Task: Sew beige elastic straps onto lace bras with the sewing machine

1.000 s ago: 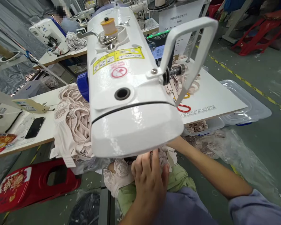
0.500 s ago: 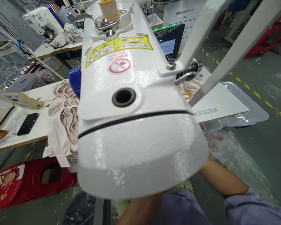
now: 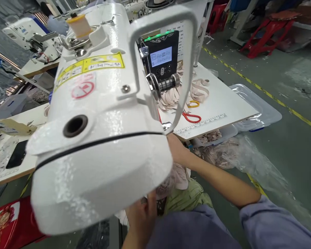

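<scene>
A white sewing machine head (image 3: 101, 173) fills the centre and left of the view. Below its lower edge my left hand (image 3: 142, 214) shows in part, at the edge of a pinkish lace garment (image 3: 171, 181); the fingertips are partly hidden. My right hand (image 3: 176, 148) reaches in from the right behind the machine head, its fingers out of sight. The garment hangs between my two hands, above my lap.
A white table (image 3: 215, 107) at the right bears beige straps (image 3: 199, 90), red-handled scissors (image 3: 191, 118) and a ruler (image 3: 202, 125). A control screen (image 3: 161, 57) stands behind the machine. A phone (image 3: 17, 154) lies at left, near a red stool (image 3: 18, 221).
The view has shifted right, so the machine head sits further left. My left hand, part of my right hand and the lace garment have come into sight.
</scene>
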Motion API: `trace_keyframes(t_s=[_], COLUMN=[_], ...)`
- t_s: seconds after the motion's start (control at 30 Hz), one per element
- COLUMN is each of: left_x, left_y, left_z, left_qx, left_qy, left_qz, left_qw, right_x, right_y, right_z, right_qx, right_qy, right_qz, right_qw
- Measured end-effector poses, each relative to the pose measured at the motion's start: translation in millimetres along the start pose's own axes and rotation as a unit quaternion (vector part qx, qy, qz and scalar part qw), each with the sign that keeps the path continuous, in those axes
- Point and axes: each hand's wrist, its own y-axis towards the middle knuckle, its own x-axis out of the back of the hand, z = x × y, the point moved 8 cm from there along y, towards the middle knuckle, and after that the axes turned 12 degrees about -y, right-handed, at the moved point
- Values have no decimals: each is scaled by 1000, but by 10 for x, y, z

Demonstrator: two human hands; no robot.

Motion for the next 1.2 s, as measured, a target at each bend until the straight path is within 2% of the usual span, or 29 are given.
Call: trace_keyframes(t_s=[0.1, 0.23, 0.37, 0.67, 1.03, 1.2], left_x=[-63, -207, -253, -183, -222, -230], left_y=[30, 12, 11, 161, 136, 133], left_z=[270, 567, 639, 445, 465, 462], left_qx=[77, 195, 252, 237, 200, 208], left_qy=[-62, -136, -182, -180, -149, -128], left_qz=[21, 55, 52, 1, 24, 31], left_qw=[995, 970, 949, 955, 968, 969], right_x=[6, 10, 27, 42, 99, 107], right_y=[11, 4, -6, -3, -28, -29], right_z=[-5, 23, 29, 9, 1, -28], right_qx=[-28, -43, -31, 14, 27, 31], right_qy=[-7, 18, 49, 63, 72, 71], right_qz=[-7, -19, -42, -45, -64, -65], right_qw=[1000, 999, 997, 997, 995, 995])
